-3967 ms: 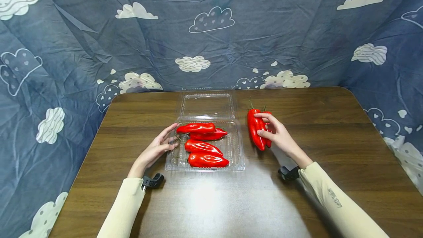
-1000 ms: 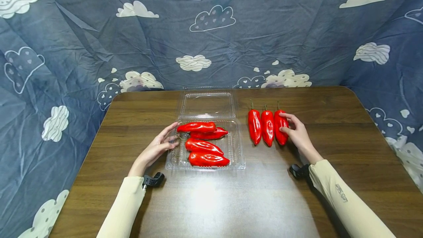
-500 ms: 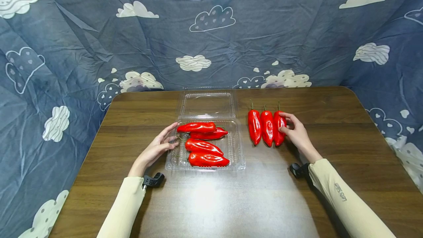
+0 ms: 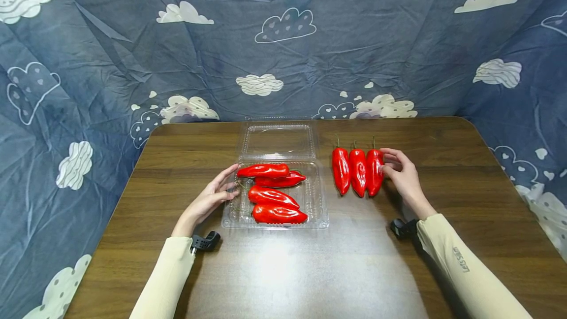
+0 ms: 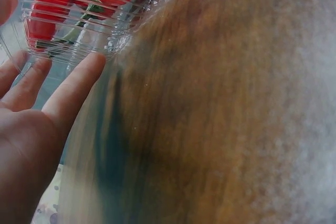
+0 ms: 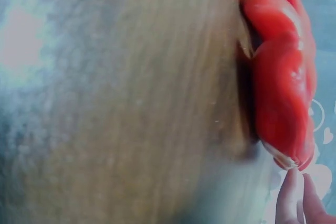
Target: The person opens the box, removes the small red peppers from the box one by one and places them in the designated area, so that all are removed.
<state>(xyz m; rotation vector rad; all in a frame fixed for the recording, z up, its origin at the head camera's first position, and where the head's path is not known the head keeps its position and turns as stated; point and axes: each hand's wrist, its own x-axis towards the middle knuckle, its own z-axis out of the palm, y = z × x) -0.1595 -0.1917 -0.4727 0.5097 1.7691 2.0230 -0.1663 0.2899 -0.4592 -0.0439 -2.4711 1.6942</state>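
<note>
In the head view, three red peppers lie side by side on the table, stems away: a left one (image 4: 341,171), a middle one (image 4: 358,172) and a right one (image 4: 374,172). My right hand (image 4: 402,177) is at the right pepper's outer side, fingers loosely bent; the right wrist view shows fingertips (image 6: 292,182) near the pepper (image 6: 283,93), contact unclear. A clear plastic clamshell container (image 4: 320,201), lid raised back, holds several red peppers (image 4: 280,214). My left hand (image 4: 205,206) rests at its left side; extended fingers (image 5: 73,90) touch the wall.
The container's transparent lid (image 4: 278,142) lies folded back near the table's (image 4: 443,181) far edge. A dark blue cloud-print cloth (image 4: 283,63) hangs behind and around the table. Black wrist straps (image 4: 205,241) are on both wrists.
The peppers on the right were bunched under my right hand and are now spread in a row. The right pepper shifted slightly left; my fingers then drew back rightward. My left hand stayed.
</note>
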